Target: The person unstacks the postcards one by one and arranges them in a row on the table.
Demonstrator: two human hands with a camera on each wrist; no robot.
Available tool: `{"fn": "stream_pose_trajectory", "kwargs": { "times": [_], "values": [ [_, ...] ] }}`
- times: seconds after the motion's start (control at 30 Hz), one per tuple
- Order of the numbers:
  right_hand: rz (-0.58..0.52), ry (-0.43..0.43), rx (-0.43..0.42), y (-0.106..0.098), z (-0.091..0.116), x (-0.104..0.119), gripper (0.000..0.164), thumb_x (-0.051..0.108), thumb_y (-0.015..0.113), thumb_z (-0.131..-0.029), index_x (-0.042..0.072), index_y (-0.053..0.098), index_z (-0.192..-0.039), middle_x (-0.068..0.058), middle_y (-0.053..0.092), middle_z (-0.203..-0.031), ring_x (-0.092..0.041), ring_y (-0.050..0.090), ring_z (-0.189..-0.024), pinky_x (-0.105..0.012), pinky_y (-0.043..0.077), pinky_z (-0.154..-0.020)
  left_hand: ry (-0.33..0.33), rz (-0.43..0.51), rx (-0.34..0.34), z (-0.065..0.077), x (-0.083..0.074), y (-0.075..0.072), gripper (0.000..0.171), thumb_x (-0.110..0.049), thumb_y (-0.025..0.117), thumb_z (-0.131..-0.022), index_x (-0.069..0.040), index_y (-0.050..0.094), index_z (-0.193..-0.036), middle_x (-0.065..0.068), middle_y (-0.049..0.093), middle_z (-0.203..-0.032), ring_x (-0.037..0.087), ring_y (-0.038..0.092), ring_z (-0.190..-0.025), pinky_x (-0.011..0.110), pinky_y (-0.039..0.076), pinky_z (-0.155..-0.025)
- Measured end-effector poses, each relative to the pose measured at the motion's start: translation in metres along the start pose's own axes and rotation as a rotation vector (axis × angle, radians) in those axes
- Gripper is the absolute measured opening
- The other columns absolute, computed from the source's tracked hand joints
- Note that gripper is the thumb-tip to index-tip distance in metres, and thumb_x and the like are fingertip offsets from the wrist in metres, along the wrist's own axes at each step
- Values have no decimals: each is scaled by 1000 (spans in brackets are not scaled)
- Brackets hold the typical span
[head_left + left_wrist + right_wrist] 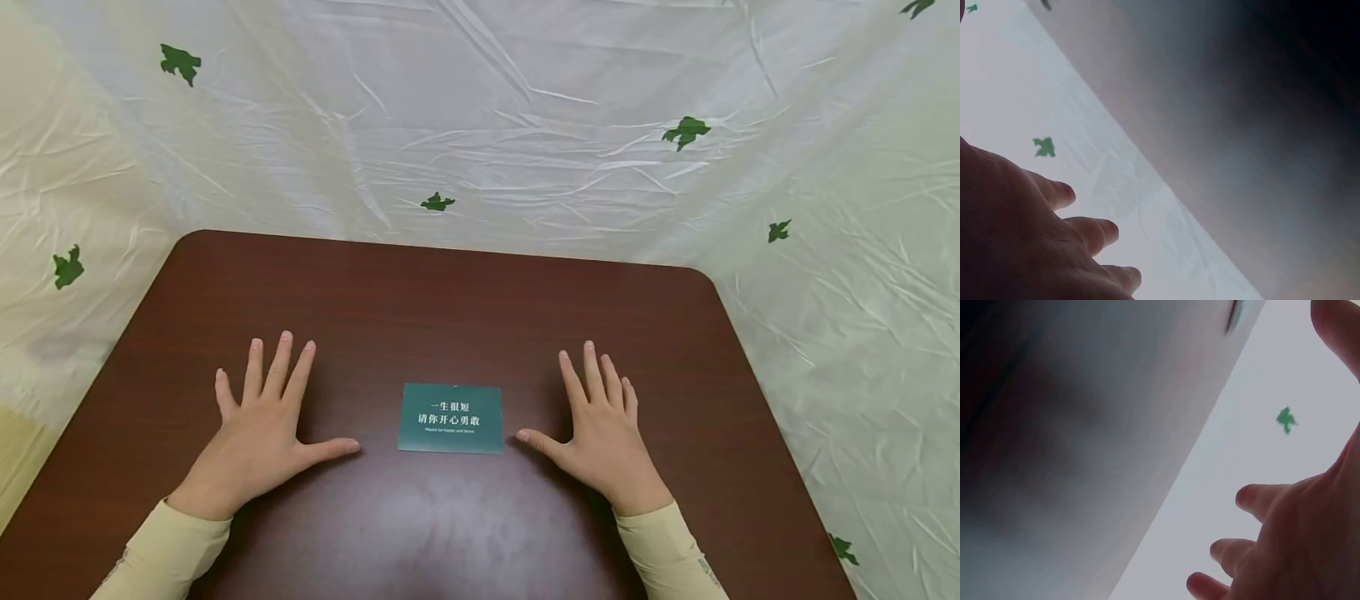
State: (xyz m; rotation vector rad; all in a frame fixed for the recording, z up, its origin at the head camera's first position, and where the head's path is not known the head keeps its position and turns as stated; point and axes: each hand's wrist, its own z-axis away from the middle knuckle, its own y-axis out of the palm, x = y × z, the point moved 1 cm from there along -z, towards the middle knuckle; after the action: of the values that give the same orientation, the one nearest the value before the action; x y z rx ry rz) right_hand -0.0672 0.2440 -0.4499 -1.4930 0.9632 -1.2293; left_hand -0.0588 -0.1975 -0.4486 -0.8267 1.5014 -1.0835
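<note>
Two splayed hands (253,442) (609,446), between them one green card (450,419): “Please be happy and brave”

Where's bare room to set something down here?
Beyond the green card, to the far edge of the table; and nearer you, between left sleeve and right sleeve. Crowded: beside the card, at the left thumb and right thumb.

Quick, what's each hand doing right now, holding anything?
Left hand: open, fingers spread, holding nothing.
Right hand: open, fingers spread, holding nothing; its thumb points toward the green card.
</note>
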Motion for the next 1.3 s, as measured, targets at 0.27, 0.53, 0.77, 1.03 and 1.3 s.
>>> {"fn": "stream_pose_trajectory", "kwargs": {
  "times": [0.27,0.53,0.77,1.03,1.3],
  "values": [
    [-37,-96,71,8,-13,35,125,92,64,-82,22,19,-175,-12,9,-184,-41,15,-169,-70,26,-128,65,58,46,-15,-26,12,141,-89,74,-76,-23,-1,-176,2,-16,-183,43,-18,-168,88,-7,-120],
    [-25,-182,86,16,-19,58,124,87,72,-81,18,26,-174,-14,22,-181,-40,27,-166,-66,36,-126,191,61,85,-25,-53,19,138,-82,80,-77,-21,5,-176,5,-12,-184,43,-8,-170,80,2,-126],
    [-23,-200,160,16,-22,69,121,83,75,-81,19,28,-173,-12,26,-180,-38,33,-163,-66,41,-123,307,105,164,-34,-70,25,135,-69,87,-81,-17,6,-176,15,9,-183,48,13,-168,69,23,-131],
    [0,-260,198,12,-31,82,112,73,84,-80,19,41,-168,-10,42,-173,-33,45,-157,-57,44,-123,398,128,208,-49,-88,18,127,-48,96,-80,-11,21,-174,13,36,-175,37,40,-160,59,39,-127],
    [35,-286,198,10,-31,88,100,64,89,-80,20,52,-162,-6,58,-160,-27,55,-147,-54,48,-120,345,150,288,-53,-90,23,126,-45,98,-79,-9,23,-173,11,47,-168,36,51,-151,57,43,-124]
  ]
}}
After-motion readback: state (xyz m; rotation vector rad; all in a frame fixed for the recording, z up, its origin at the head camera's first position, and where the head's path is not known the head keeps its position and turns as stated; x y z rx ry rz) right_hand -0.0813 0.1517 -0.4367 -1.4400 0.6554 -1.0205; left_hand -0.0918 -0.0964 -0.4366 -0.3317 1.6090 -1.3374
